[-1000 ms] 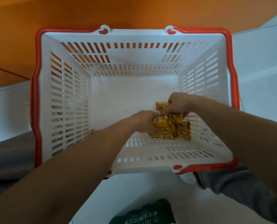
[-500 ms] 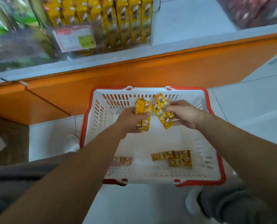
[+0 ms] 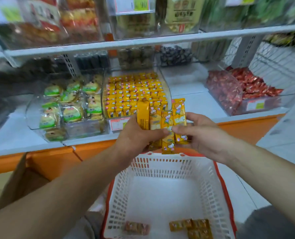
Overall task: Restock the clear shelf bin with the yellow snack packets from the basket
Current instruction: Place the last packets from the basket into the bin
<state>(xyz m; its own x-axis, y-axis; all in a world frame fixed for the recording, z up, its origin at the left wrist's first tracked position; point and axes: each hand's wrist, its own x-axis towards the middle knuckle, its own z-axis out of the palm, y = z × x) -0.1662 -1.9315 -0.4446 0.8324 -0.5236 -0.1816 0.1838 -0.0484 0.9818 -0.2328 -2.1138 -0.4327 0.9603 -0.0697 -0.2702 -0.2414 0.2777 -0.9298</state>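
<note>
Both hands have risen out of the basket (image 3: 162,169) to shelf height: the left hand (image 3: 136,137) clasps a loose fan of yellow snack packets (image 3: 160,118) upright, and the right hand (image 3: 200,133) pinches their lower right side. It seems best to square the bundle first, then lift it over the curved front wall of the clear shelf bin (image 3: 166,87) just behind and set it upright in the rows. A few spare packets (image 3: 191,228) lie on the basket floor.

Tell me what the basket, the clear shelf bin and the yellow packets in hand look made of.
Basket: moulded hard plastic, matte white, by its slotted walls and orange-red rim.
Shelf bin: clear rigid plastic, likely acrylic; glossy, see-through curved wall.
Packets: thin printed film, probably plastic or foil-lined; shiny, with sealed ends.
</note>
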